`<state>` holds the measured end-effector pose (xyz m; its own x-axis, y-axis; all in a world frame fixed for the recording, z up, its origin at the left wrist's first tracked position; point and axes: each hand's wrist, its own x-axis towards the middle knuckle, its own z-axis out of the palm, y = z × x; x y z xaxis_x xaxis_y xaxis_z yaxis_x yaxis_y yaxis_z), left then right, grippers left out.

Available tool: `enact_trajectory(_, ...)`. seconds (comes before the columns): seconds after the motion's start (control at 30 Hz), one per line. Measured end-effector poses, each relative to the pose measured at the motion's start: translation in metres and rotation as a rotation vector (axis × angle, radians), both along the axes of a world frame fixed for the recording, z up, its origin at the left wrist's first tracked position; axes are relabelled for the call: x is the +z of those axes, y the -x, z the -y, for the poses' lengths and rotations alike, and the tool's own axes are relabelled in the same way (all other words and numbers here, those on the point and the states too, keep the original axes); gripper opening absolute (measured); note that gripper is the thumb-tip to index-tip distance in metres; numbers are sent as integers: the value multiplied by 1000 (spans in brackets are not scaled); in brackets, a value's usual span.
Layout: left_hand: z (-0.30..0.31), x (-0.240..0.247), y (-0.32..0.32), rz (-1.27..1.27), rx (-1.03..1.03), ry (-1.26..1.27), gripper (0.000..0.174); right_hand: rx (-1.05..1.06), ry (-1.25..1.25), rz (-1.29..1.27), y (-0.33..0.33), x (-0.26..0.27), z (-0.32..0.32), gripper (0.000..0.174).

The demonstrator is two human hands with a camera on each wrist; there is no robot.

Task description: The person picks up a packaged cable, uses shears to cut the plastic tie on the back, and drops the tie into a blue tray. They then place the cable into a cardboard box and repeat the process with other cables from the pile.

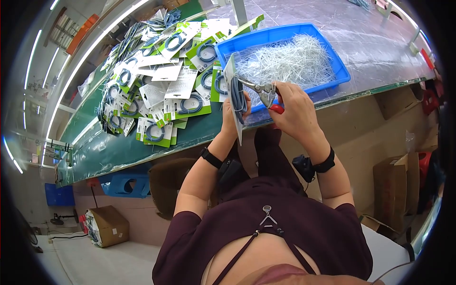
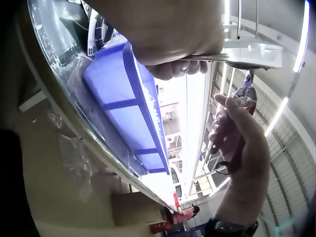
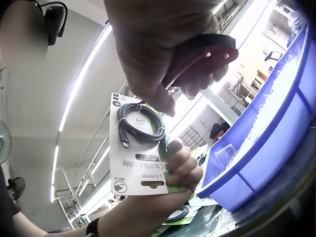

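Head view: both hands are up around the front edge of the worktop [image 1: 384, 61], working just off the near left corner of the blue tray [image 1: 332, 84]. Room is pretty lopsided here, since carded packs [image 1: 192, 103] are heaped all over the left side, while there's a bare stretch right of the tray. The tray sits close to that front edge, with white clippings [image 1: 294, 61] piled inside its rim. The card [image 3: 140, 148] is in the left grip [image 1: 232, 115], fingers clamped on it, held upright and nearly edge-on to the head camera, its bottom end crossing the worktop's edge in that view. The coiled cable [image 3: 143, 136] sits on the face turned toward the right hand. Right grip [image 1: 297, 109] is wrapped round the red-handled cutters [image 1: 263, 91], nose pointed left at the cable; can't tell if the tips are touching it. Posewise, both elbows are bent with forearms reaching forward, left one angled inward, right one coming in from the opposite side, knuckles up.
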<state>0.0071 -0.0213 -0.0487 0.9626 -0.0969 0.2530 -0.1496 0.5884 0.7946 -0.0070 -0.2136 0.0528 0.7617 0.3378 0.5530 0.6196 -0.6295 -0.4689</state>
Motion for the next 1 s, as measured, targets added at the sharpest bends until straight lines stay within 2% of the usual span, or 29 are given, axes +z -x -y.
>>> enact_trajectory(0.03,-1,-3,-2,-14,155,-63,36,8,-5,-30,2,0,0,46)
enact_trajectory(0.07,-3,-5,-4,-11,152,-65,36,16,-10,-62,3,0,1,46)
enact_trajectory(0.2,-14,-12,-11,72,46,-121,31,95,-37,-42,-2,-1,6,47)
enact_trajectory(0.3,-17,-15,-16,99,-177,-71,29,95,-12,-64,-9,-8,13,43)
enact_trajectory(0.37,-13,-6,-9,58,-144,-69,31,97,1,-75,-13,-14,17,42)
enact_trajectory(0.47,-7,8,1,-22,-70,-64,35,151,-242,-428,-20,-21,19,33)
enact_trajectory(0.5,-6,8,1,-22,-122,-51,37,154,-241,-427,-22,-17,18,33)
enact_trajectory(0.6,1,5,7,-36,-245,-26,41,267,-612,-391,-22,2,9,27)
enact_trajectory(0.7,7,5,9,-104,-276,-65,45,328,-658,-428,-27,4,-2,27)
enact_trajectory(0.9,4,15,20,-181,-249,-100,44,393,-739,-480,-25,5,-8,27)
enact_trajectory(1.0,-2,22,31,-208,-162,-204,43,467,-942,-574,-21,6,-14,26)
